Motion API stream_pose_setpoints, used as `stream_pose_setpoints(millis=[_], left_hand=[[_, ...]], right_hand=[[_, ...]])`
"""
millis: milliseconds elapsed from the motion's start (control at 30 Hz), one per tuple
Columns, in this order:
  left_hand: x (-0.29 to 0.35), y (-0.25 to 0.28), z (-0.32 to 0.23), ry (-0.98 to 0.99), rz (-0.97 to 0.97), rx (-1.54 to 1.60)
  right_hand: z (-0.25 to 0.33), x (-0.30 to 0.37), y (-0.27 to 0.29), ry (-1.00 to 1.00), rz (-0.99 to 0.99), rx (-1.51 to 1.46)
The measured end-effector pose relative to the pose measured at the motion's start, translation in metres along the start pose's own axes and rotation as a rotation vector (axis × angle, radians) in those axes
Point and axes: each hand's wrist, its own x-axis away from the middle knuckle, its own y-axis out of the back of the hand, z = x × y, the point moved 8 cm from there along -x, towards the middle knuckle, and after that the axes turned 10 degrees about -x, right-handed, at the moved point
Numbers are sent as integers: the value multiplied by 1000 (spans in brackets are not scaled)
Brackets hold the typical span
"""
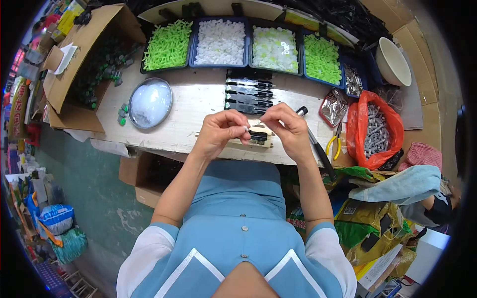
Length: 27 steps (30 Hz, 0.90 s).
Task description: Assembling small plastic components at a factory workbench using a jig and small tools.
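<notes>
My left hand (223, 131) is raised over the front of the bench, its thumb and fingers pinched on a tiny white piece (246, 128). Close beside it, my right hand (289, 130) also pinches, fingertips together; what they hold is too small to make out. Below and between both hands, a black part (258, 136) sits on a cream-coloured block (269, 141) near the bench edge. Just beyond the hands, several slim black parts (248, 92) lie side by side in a column. A hammer (319, 149) with a dark grip lies right of my right hand.
Trays of green pieces (168, 45), white pieces (220, 42), mixed pieces (275, 48) and green caps (322, 58) line the back. A round dish (150, 103) and cardboard box (82, 64) are left. Yellow-handled pliers (337, 144) and a red bag (354, 130) of grey pieces are right.
</notes>
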Motion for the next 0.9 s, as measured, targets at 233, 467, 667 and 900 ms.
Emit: stream_pose_setpoints(millis=[233, 467, 667, 900], left_hand=[[23, 7, -6, -77, 35, -1], [28, 6, -11, -125, 41, -93], [27, 12, -15, -153, -51, -284], [28, 16, -16, -209, -137, -416]], right_hand=[[3, -6, -39, -1, 155, -58], [12, -11, -52, 70, 316, 20], [24, -3, -56, 313, 171, 342], [26, 8, -54, 344, 74, 484]])
